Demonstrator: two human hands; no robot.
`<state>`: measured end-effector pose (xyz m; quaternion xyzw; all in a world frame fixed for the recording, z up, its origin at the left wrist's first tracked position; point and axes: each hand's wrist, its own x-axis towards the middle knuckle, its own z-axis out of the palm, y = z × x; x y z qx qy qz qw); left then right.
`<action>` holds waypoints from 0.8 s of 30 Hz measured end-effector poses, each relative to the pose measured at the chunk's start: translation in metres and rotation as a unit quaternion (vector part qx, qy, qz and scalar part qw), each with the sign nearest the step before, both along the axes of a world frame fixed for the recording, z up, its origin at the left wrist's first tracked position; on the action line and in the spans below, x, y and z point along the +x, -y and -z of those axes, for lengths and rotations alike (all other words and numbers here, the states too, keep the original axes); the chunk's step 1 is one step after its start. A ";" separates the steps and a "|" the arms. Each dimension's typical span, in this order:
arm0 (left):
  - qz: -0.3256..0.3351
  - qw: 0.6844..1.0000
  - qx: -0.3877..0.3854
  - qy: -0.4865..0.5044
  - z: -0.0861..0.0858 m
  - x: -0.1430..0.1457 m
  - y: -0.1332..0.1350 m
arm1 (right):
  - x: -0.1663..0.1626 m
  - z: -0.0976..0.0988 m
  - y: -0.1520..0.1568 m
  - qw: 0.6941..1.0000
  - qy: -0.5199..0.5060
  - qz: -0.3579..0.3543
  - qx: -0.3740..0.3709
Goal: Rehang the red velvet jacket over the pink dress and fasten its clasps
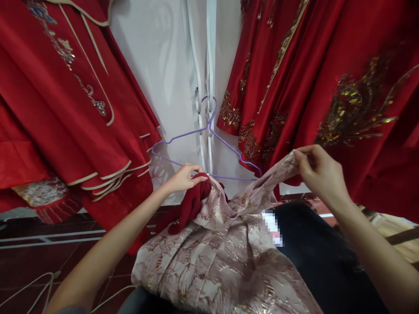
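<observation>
A pink-beige brocade garment (pixel 212 257) with a floral pattern hangs between my hands. My left hand (pixel 185 176) is closed on its left shoulder together with a dark red cloth (pixel 190 205) that droops below. My right hand (pixel 319 168) pinches the garment's right shoulder and holds it up. A purple wire hanger (pixel 209 148) hangs from a white door handle just behind the garment, its lower bar close to my left fingers.
Red embroidered satin robes hang at the left (pixel 65 100) and right (pixel 327 78). A white door (pixel 170 65) stands between them. The floor (pixel 49 244) is dark red tile with white cords (pixel 36 283) lying at the lower left.
</observation>
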<state>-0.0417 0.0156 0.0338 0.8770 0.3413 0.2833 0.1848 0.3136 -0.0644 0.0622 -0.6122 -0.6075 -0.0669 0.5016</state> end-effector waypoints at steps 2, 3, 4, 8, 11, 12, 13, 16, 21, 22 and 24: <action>0.018 1.000 -0.015 -0.001 -0.005 -0.014 0.003 | 0.005 0.002 -0.001 1.000 -0.009 0.010 -0.014; 0.024 1.000 -0.020 -0.002 -0.007 -0.018 0.005 | 0.005 0.002 0.000 1.000 -0.010 0.011 -0.018; 0.028 0.999 -0.023 -0.003 -0.009 -0.019 0.006 | 0.004 0.002 0.000 1.000 -0.009 0.010 -0.021; 0.018 1.000 -0.013 0.001 -0.008 -0.013 0.011 | -0.003 -0.003 0.003 1.000 0.003 0.000 -0.019; -0.016 1.000 0.021 0.001 -0.003 -0.002 0.011 | -0.008 -0.005 0.004 1.000 0.021 -0.001 -0.011; -0.022 0.999 0.027 0.004 0.000 0.001 0.011 | -0.010 -0.006 0.004 1.000 0.028 0.000 -0.006; -0.023 0.999 0.027 0.010 0.003 0.006 0.012 | -0.012 -0.008 0.002 0.999 0.038 0.000 -0.002; -0.001 0.999 -0.016 0.047 0.010 0.022 0.015 | -0.025 -0.017 -0.006 0.997 0.083 -0.003 0.009; 0.038 0.990 -0.084 0.108 0.018 0.052 0.017 | -0.059 -0.037 -0.027 0.987 0.152 -0.022 0.054; 0.041 0.988 -0.088 0.116 0.019 0.056 0.017 | -0.064 -0.038 -0.031 0.985 0.158 -0.026 0.059; 0.043 0.987 -0.090 0.126 0.021 0.061 0.015 | -0.071 -0.036 -0.036 0.985 0.164 -0.024 0.045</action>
